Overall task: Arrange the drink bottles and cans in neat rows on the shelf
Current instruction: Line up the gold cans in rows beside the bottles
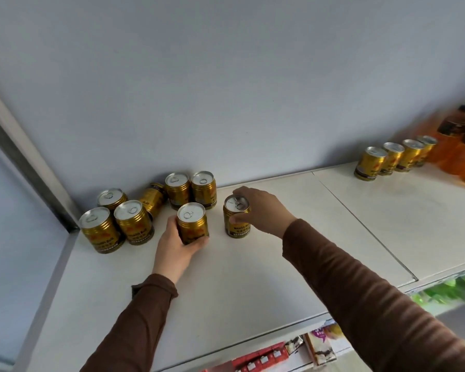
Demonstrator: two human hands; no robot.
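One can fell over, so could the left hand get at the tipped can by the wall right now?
Probably not: the left hand grips an upright can, and the tipped can lies behind standing ones.

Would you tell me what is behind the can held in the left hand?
Behind the can in the left hand, two upright gold cans stand against the wall, with a tipped can beside them. Their lower parts are hidden.

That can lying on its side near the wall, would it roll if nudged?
Probably: the tipped can rests on its round side on the smooth shelf. Upright cans crowd it, so it likely wouldn't roll far. Metal, so likely stiff.
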